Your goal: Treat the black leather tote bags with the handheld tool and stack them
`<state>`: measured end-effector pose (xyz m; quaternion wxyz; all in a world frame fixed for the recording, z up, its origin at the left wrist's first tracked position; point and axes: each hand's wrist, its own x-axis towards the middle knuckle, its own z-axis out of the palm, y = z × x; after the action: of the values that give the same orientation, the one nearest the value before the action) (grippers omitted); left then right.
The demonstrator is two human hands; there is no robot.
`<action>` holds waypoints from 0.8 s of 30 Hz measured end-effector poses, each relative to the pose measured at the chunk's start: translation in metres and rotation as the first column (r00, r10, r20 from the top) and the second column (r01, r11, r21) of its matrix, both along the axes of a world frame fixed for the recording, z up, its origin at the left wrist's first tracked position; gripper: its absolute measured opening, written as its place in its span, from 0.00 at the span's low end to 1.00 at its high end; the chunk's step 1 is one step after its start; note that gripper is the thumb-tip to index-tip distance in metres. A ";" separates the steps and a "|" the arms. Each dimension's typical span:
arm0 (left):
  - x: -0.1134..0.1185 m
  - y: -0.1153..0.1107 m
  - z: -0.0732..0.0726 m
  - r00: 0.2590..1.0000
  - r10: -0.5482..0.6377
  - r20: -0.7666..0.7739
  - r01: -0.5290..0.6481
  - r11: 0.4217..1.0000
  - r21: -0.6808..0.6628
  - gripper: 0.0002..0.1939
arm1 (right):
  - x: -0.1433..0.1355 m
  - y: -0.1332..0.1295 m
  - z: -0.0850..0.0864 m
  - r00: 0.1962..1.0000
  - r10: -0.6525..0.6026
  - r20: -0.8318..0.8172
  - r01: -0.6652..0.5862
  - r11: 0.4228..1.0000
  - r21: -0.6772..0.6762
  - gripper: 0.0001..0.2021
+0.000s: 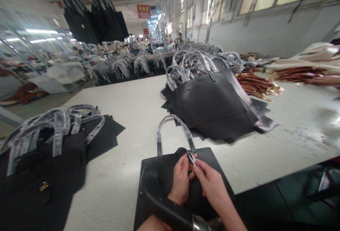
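Note:
A black bag panel [164,160] lies on the table in front of me, with one plastic-wrapped handle [174,117] arching beyond its top edge. My left hand [182,179] is closed at the panel's top edge, its fingers pinching a small black piece there. In my right hand [209,179] is a small metal tool [192,158], like snips or tweezers, its tip at that same spot. Something small and reddish-brown shows between the hands; I cannot make out what it is. A black curved tube [159,197] crosses in front of the panel and hides part of my left forearm.
Black bag panels [212,107] with wrapped handles are piled at the back right; more [61,160] lie at the left. Brown straps [257,84] sit behind the right pile. Black bags [106,23] hang overhead at left. People are in the distance.

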<state>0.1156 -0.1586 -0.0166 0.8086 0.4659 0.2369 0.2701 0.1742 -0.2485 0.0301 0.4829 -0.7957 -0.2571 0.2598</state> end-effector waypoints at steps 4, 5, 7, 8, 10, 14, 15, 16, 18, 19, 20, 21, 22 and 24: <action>0.000 0.000 0.000 0.999 0.012 -0.031 -0.011 1.000 0.003 0.22 | -0.002 0.004 0.003 0.991 -0.023 0.129 0.025 1.000 -0.016 0.15; 0.000 0.000 -0.001 0.999 0.021 -0.044 -0.020 1.000 0.012 0.23 | -0.003 0.005 0.002 0.985 -0.028 0.168 0.033 0.999 -0.030 0.15; 0.001 0.001 -0.001 0.997 0.039 -0.068 -0.037 0.999 0.033 0.23 | -0.006 0.009 -0.001 0.966 -0.034 0.257 0.054 0.996 -0.071 0.14; 0.001 0.001 -0.002 0.996 0.047 -0.074 -0.044 0.998 0.043 0.23 | -0.007 0.011 -0.004 0.952 -0.037 0.305 0.067 0.994 -0.088 0.15; 0.002 0.002 -0.002 0.996 0.059 -0.069 -0.055 0.997 0.058 0.23 | -0.010 0.015 -0.009 0.920 -0.046 0.390 0.087 0.992 -0.087 0.16; 0.002 0.003 -0.002 0.996 0.062 -0.056 -0.060 0.997 0.038 0.22 | -0.011 0.017 -0.014 0.952 -0.078 0.297 0.084 0.996 -0.008 0.18; 0.002 0.003 -0.001 0.996 0.062 -0.056 -0.061 0.998 0.023 0.22 | -0.009 0.016 -0.015 0.975 -0.072 0.210 0.072 0.997 0.010 0.18; 0.002 0.003 -0.001 0.997 0.061 -0.055 -0.061 0.998 0.007 0.22 | -0.008 0.015 -0.015 0.991 -0.060 0.117 0.057 0.998 0.027 0.18; 0.001 0.002 0.000 0.997 0.058 -0.050 -0.059 0.998 -0.020 0.23 | -0.005 0.011 -0.014 0.999 -0.030 -0.024 0.032 0.998 0.057 0.19; 0.001 0.001 0.000 0.997 0.055 -0.049 -0.057 0.998 -0.028 0.23 | -0.004 0.010 -0.014 0.998 -0.021 -0.057 0.025 0.997 0.068 0.20; 0.000 0.001 0.001 0.997 0.053 -0.051 -0.055 0.998 -0.032 0.23 | -0.003 0.009 -0.014 0.997 -0.017 -0.070 0.022 0.997 0.075 0.21; 0.000 0.000 0.001 0.997 0.054 -0.052 -0.056 0.998 -0.032 0.23 | -0.002 0.008 -0.013 0.998 -0.017 -0.069 0.022 0.997 0.078 0.21; 0.000 0.000 0.001 0.997 0.057 -0.053 -0.059 0.998 -0.029 0.23 | -0.002 0.007 -0.013 0.998 -0.018 -0.059 0.022 0.997 0.077 0.21; 0.000 0.000 0.001 0.997 0.062 -0.053 -0.063 0.998 -0.020 0.23 | -0.003 0.008 -0.013 0.999 -0.021 -0.038 0.024 0.997 0.072 0.22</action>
<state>0.1154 -0.1588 -0.0155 0.7984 0.4562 0.2753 0.2805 0.1713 -0.2408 0.0174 0.5191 -0.7754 -0.2484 0.2599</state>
